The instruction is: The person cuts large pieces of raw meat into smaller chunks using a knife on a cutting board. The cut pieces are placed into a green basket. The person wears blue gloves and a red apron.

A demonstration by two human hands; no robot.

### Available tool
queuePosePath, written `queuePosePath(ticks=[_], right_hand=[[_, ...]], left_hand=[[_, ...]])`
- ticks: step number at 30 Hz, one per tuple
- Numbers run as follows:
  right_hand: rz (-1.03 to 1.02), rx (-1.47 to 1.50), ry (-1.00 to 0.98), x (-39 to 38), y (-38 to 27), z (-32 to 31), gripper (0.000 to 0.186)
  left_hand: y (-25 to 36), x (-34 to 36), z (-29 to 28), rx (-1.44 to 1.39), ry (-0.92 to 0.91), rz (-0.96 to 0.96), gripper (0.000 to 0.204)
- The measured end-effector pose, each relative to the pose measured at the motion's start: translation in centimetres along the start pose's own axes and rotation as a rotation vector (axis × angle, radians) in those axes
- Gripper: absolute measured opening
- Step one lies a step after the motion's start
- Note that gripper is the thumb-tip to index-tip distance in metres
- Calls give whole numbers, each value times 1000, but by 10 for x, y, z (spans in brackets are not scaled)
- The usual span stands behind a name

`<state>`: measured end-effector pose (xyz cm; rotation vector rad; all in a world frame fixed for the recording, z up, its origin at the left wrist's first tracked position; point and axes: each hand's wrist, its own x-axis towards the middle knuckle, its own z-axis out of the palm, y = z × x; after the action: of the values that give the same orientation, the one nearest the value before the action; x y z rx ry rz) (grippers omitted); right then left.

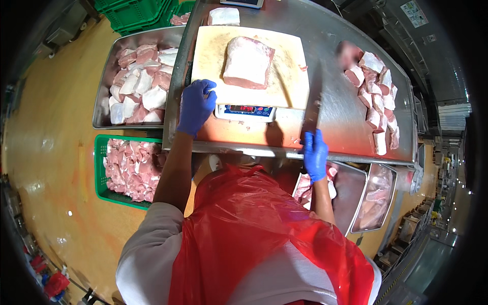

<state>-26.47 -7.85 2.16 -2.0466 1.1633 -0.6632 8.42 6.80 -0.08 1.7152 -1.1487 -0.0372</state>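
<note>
A large block of pale pork [248,63], its fat side up, lies on a cream cutting board [203,43]. Under the board's near edge shows a digital scale [245,111] with a lit red display. My left hand [197,105], in a blue glove, has its fingers curled over the board's near left corner. In the blue glove of my right hand [315,156] is the handle of a knife [313,104]. The blade points away from me, just right of the board and apart from the meat.
On the steel table [335,124], several cut pork pieces [377,96] line the right side; another piece [223,17] sits beyond the board. At left stand a steel tub [101,96] and a green crate [101,178] of meat. Steel trays [348,190] stand below at right.
</note>
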Motion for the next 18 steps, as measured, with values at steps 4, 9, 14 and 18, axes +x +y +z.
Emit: queuePosePath(ticks=[4, 9, 14, 18], right_hand=[[-403, -166, -181, 24, -55, 52, 13], [-679, -240, -254, 82, -106, 110, 20], [-540, -443, -357, 97, -152, 128, 20], [-543, -557, -446, 84, -138, 105, 22]], left_hand=[[16, 0, 24, -77, 241, 167, 30], [4, 25, 44, -84, 236, -68, 20], [3, 17, 49, -104, 312, -130, 13], [0, 10, 55, -49, 368, -116, 11]])
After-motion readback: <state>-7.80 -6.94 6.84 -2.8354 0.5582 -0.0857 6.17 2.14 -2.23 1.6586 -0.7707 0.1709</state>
